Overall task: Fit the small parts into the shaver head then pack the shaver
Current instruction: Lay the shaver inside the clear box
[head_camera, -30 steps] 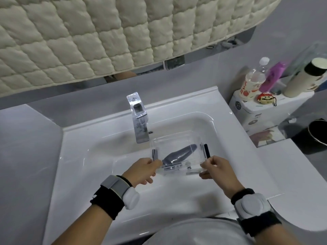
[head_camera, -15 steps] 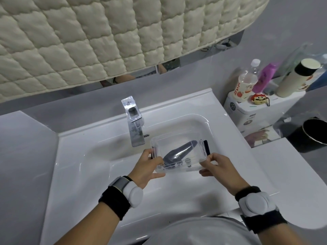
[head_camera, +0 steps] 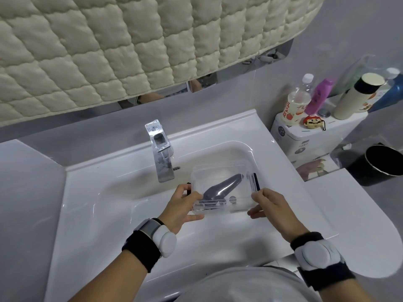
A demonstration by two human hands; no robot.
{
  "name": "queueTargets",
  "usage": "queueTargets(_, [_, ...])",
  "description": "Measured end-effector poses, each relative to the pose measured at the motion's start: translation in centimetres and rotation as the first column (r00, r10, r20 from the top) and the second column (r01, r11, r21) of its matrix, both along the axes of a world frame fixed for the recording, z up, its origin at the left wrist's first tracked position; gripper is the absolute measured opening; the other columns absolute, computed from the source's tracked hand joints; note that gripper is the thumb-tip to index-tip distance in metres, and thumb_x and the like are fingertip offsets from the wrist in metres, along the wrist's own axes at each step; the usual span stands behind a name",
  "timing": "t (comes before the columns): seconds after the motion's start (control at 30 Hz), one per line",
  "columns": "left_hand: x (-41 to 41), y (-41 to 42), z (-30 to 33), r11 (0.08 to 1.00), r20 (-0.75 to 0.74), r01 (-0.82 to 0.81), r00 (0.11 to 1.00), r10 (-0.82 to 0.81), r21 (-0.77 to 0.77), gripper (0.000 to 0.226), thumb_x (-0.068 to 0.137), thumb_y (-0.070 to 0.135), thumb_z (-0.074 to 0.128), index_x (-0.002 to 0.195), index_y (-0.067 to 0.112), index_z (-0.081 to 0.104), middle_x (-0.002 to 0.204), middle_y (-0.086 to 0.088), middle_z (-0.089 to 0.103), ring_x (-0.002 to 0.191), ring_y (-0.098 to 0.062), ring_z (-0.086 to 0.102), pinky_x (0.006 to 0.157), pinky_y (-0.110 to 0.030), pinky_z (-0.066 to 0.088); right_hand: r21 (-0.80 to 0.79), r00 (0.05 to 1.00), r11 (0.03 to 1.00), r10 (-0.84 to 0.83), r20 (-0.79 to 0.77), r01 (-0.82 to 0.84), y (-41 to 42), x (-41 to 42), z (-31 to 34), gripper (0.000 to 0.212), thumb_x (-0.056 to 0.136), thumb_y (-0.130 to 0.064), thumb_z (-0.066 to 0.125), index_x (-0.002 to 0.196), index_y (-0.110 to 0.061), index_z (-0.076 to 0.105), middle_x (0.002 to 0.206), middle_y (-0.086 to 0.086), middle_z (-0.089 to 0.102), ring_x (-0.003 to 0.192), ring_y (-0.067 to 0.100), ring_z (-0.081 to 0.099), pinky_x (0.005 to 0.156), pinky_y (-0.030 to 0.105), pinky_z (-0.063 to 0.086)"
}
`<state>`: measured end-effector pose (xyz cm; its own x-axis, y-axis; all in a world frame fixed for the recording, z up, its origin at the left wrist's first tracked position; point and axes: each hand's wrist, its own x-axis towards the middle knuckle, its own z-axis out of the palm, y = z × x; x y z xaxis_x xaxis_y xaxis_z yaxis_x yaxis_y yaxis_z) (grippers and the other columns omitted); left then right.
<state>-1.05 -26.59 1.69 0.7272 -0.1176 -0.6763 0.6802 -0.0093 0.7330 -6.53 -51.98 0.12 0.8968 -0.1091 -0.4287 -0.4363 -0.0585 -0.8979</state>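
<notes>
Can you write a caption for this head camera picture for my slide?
Both hands, left hand and right hand, grip a clear plastic box holding a grey shaver over a white sink.

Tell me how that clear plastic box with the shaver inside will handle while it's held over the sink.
The clear box looks rigid and light, probably slick. The shaver lies loose inside, so it may slide if tilted. Left hand and right hand grip opposite ends.

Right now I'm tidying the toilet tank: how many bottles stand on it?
4 that I can make out: a clear peach-label bottle, a purple bottle, a cream black-capped bottle, a blue one at the edge. Others may be hidden.
</notes>
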Motion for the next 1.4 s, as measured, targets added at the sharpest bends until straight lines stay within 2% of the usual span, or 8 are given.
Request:
queueTargets(0.3, [0.0,-0.5,-0.8,0.999,0.049,-0.041,0.998,0.041,0.013,0.03,0.086,0.007,0.063,0.112,0.019,0.055,0.108,-0.011,0.062,0.092,-0.03,0.068,0.067,-0.042,0.06,-0.143,0.999,0.99,-0.005,0.042,0.011,-0.4,0.1,0.1,0.021,0.088,-0.02,0.07,0.08,-0.003,0.059,0.088,0.014,0.069,0.074,0.024,0.073,0.068,0.035,0.057])
queueTargets(0.47, [-0.3,-1.3,-1.2,0.998,0.102,-0.065,0.993,0.064,0.011,0.032,0.087,0.007,0.063,0.111,0.025,0.054,0.11,-0.013,0.065,0.095,-0.031,0.069,0.066,-0.042,0.061,-0.19,0.998,0.981,-0.027,0.065,0.039,-1.2,0.8,0.4,0.016,0.083,-0.014,0.075,0.077,-0.01,0.06,0.072,0.001,0.063,0.067,0.014,0.057,0.072,0.036,0.053])
queueTargets(0.6, [-0.4,-2.2,-1.4,0.997,0.182,-0.07,0.981,0.064,0.029,0.033,0.087,0.006,0.063,0.108,0.03,0.054,0.109,-0.015,0.064,0.096,-0.031,0.068,0.07,-0.046,0.061,-0.154,0.988,0.98,-0.109,0.109,0.125,-1.4,1.2,0.3,0.034,0.081,-0.005,0.075,0.101,-0.017,0.051,0.087,0.005,0.062,0.07,0.011,0.058,0.067,0.017,0.047])
queueTargets(0.7, [-0.2,-3.0,-1.5,0.996,0.236,-0.089,0.968,0.079,0.03,0.044,0.083,0.002,0.066,0.107,0.036,0.051,0.106,-0.016,0.064,0.086,-0.028,0.069,0.069,-0.047,0.061,-0.184,0.986,0.975,-0.099,0.132,0.123,-2.1,1.7,0.5,0.042,0.084,-0.007,0.072,0.119,-0.022,0.053,0.095,0.006,0.069,0.084,0.013,0.065,0.07,0.015,0.046])
queueTargets(0.93, [0.9,-5.6,-1.9,0.991,0.256,-0.07,0.966,0.039,0.111,0.056,0.088,0.011,0.063,0.133,0.032,0.038,0.112,-0.001,0.06,0.092,-0.02,0.068,0.07,-0.037,0.062,-0.255,0.977,0.963,-0.035,0.211,0.09,-3.0,2.9,0.6,0.036,0.092,-0.009,0.063,0.127,-0.02,0.063,0.094,0.005,0.072,0.087,0.013,0.067,0.08,0.023,0.054])
queueTargets(1.13, [3.8,-8.0,-1.3,0.99,0.283,-0.048,0.959,0.009,0.131,0.047,0.087,0.018,0.064,0.126,0.035,0.044,0.119,0.003,0.056,0.101,-0.017,0.066,0.071,-0.031,0.06,-0.291,0.964,0.951,-0.021,0.264,0.1,-5.2,5.7,0.4,0.04,0.094,-0.004,0.059,0.131,-0.018,0.062,0.093,-0.004,0.071,0.08,0.002,0.062,0.075,0.005,0.045])
queueTargets(1.27, [7.4,-9.9,-0.7,0.988,0.227,-0.068,0.973,0.034,0.141,0.046,0.09,0.017,0.061,0.132,0.024,0.044,0.12,-0.005,0.059,0.106,-0.022,0.063,0.079,-0.039,0.06,-0.305,0.958,0.949,0.008,0.287,0.083,-7.2,9.4,0.6,0.041,0.095,-0.006,0.057,0.119,-0.039,0.063,0.077,-0.023,0.067,0.074,-0.001,0.06,0.071,0.007,0.046])
queueTargets(1.4, [11.3,-11.9,0.1,0.989,0.185,-0.094,0.98,0.071,0.114,0.044,0.091,0.015,0.059,0.132,0.02,0.044,0.11,-0.005,0.063,0.096,-0.021,0.064,0.079,-0.04,0.059,-0.302,0.962,0.946,-0.036,0.271,0.121,-8.7,13.7,0.6,0.04,0.094,-0.005,0.055,0.113,-0.04,0.062,0.081,-0.01,0.067,0.076,0.003,0.06,0.078,0.03,0.056])
